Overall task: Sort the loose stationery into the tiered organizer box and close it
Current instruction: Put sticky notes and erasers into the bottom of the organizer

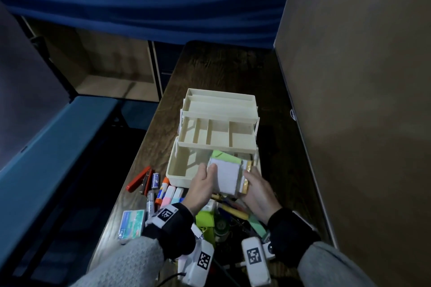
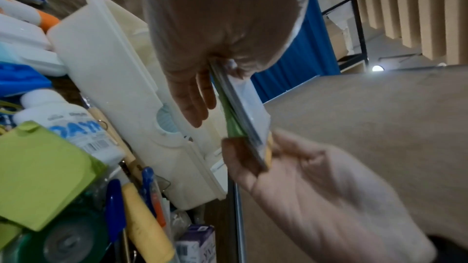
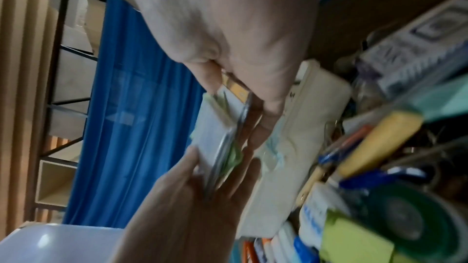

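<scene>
A cream tiered organizer box (image 1: 198, 144) stands open on the dark wooden table, its upper trays fanned back and empty. Both hands hold a stack of note pads (image 1: 227, 176), white on top with green and yellow ones beneath, over the right part of the bottom tray. My left hand (image 1: 204, 184) grips the stack's left edge, thumb on top. My right hand (image 1: 255, 187) holds its right edge. The stack (image 2: 249, 107) shows edge-on in the left wrist view, and between both hands (image 3: 217, 139) in the right wrist view.
Loose stationery lies in front of the box: a red stapler (image 1: 140, 178), glue stick (image 1: 162, 190), pastel erasers (image 1: 173, 194), a green-blue pack (image 1: 131, 222), a lime pad (image 1: 205, 218), pens and tape. A beige panel (image 1: 349, 100) stands to the right; the table edge drops off left.
</scene>
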Motion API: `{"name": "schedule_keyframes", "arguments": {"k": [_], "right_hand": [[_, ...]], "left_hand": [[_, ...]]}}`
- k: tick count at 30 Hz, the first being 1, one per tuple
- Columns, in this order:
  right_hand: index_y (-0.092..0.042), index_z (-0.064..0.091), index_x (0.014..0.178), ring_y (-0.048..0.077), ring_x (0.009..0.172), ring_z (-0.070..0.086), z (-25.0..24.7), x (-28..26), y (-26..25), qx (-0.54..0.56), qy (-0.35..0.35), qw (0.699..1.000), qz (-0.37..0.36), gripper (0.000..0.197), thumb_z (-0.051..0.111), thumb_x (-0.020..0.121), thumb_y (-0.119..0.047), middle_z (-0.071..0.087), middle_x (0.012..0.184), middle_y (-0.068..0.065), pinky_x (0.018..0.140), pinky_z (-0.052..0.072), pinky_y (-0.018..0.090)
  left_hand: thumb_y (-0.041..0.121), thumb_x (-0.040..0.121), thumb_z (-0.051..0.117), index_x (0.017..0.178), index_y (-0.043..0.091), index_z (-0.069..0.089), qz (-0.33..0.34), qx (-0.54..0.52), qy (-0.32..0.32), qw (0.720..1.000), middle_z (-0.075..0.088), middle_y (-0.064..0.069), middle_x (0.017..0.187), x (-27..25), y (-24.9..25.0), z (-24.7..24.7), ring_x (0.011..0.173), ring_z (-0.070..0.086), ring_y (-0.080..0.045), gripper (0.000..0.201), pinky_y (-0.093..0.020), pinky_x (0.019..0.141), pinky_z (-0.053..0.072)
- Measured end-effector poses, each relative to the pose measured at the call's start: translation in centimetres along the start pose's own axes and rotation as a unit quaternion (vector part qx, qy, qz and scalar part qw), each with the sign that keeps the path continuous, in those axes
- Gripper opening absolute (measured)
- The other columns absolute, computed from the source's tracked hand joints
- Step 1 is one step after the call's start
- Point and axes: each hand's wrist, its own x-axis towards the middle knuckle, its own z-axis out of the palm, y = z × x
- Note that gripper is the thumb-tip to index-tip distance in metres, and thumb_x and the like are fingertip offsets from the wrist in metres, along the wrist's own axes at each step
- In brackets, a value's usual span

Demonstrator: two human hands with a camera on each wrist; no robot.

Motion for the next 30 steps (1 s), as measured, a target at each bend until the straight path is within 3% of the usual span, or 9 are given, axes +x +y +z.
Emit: {"name": "schedule_keyframes", "arguments": {"k": [4, 5, 7, 10, 12, 15, 20, 24, 30], "right_hand": [[-0.019, 0.040, 0.136, 0.032, 0.104, 0.065, 1.4, 0.1, 0.4, 0.024, -0.040, 0.999, 0.027, 0.041, 0.052, 0.097, -0.021, 0.065, 0.121, 0.012, 0.079, 0.056, 0.044], [-0.020, 0.035, 0.140, 0.033, 0.107, 0.064, 1.3, 0.2, 0.4, 0.014, -0.041, 0.999, 0.023, 0.048, 0.053, 0.097, -0.016, 0.062, 0.126, 0.010, 0.083, 0.056, 0.047], [-0.026, 0.029, 0.145, 0.032, 0.108, 0.064, 0.9, 0.4, 0.2, -0.007, -0.046, 0.999, 0.020, 0.056, 0.054, 0.096, -0.013, 0.055, 0.136, 0.008, 0.083, 0.056, 0.048], [-0.018, 0.045, 0.134, 0.024, 0.090, 0.071, 0.3, 0.4, -0.3, -0.020, -0.063, 0.998, 0.002, 0.041, 0.051, 0.095, -0.004, 0.067, 0.117, 0.011, 0.067, 0.058, 0.037], [-0.016, 0.053, 0.125, 0.025, 0.092, 0.069, 0.3, 0.2, -0.5, -0.044, -0.087, 0.995, 0.003, 0.034, 0.052, 0.094, -0.002, 0.070, 0.110, 0.013, 0.071, 0.055, 0.039], [-0.014, 0.057, 0.118, 0.025, 0.090, 0.068, 0.5, 0.0, -0.4, -0.062, -0.094, 0.994, 0.009, 0.031, 0.054, 0.090, 0.000, 0.070, 0.105, 0.014, 0.068, 0.054, 0.035], [-0.012, 0.059, 0.116, 0.019, 0.084, 0.070, 0.7, 0.3, -0.4, -0.038, -0.115, 0.992, 0.032, 0.032, 0.049, 0.090, 0.005, 0.072, 0.097, 0.010, 0.063, 0.055, 0.029], [-0.010, 0.054, 0.125, 0.023, 0.087, 0.070, 0.9, 0.4, -0.6, -0.019, -0.132, 0.989, 0.059, 0.043, 0.045, 0.088, 0.011, 0.069, 0.107, 0.015, 0.065, 0.056, 0.030], [-0.017, 0.050, 0.128, 0.024, 0.116, 0.059, 1.6, 0.6, -0.3, -0.079, -0.133, 0.986, 0.058, 0.046, 0.049, 0.087, 0.005, 0.060, 0.126, 0.014, 0.083, 0.048, 0.050]], "left_hand": [[0.043, 0.098, 0.037, 0.096, 0.020, 0.037, 0.029, 0.030, -0.003, 0.999, 0.058, 0.001, 0.094, 0.2, 0.2, 0.6, 0.083, 0.055, -0.016, 0.023, -0.033, 0.069, 0.045], [0.047, 0.098, 0.038, 0.113, 0.020, 0.037, 0.049, 0.047, -0.022, 0.997, 0.057, -0.001, 0.118, 0.1, 0.3, 0.5, 0.101, 0.057, -0.017, 0.031, -0.035, 0.084, 0.048], [0.062, 0.090, 0.040, 0.146, 0.028, 0.013, 0.117, 0.138, -0.074, 0.981, 0.022, 0.007, 0.149, 0.2, 0.5, -0.2, 0.135, 0.030, -0.011, 0.071, -0.037, 0.113, 0.027], [0.084, 0.067, 0.046, 0.148, 0.033, -0.014, 0.252, 0.402, -0.103, 0.874, -0.009, 0.009, 0.158, 0.6, 1.0, -1.5, 0.145, -0.003, -0.016, 0.113, -0.038, 0.115, 0.001], [0.087, 0.059, 0.049, 0.149, 0.026, -0.016, 0.290, 0.529, -0.113, 0.790, -0.001, 0.002, 0.159, 1.0, 1.2, -1.9, 0.146, -0.005, -0.023, 0.127, -0.047, 0.118, -0.001], [0.079, 0.064, 0.056, 0.151, 0.014, 0.001, 0.307, 0.578, -0.110, 0.748, 0.032, -0.003, 0.144, 1.7, 1.4, -1.8, 0.138, 0.024, -0.022, 0.122, -0.052, 0.119, 0.004], [0.073, 0.071, 0.057, 0.145, 0.019, 0.024, 0.347, 0.559, -0.121, 0.744, 0.049, -0.001, 0.114, 2.1, 1.6, -1.9, 0.101, 0.045, -0.019, 0.097, -0.038, 0.094, 0.042], [0.074, 0.071, 0.054, 0.149, 0.027, 0.016, 0.359, 0.549, -0.143, 0.741, 0.050, -0.005, 0.128, 2.0, 1.0, -2.4, 0.128, 0.039, -0.026, 0.099, -0.044, 0.112, 0.033], [0.078, 0.069, 0.047, 0.144, 0.034, 0.012, 0.327, 0.564, -0.118, 0.749, 0.046, -0.001, 0.136, 1.4, 0.4, -2.1, 0.107, 0.059, -0.021, 0.093, -0.039, 0.092, 0.040]]}}
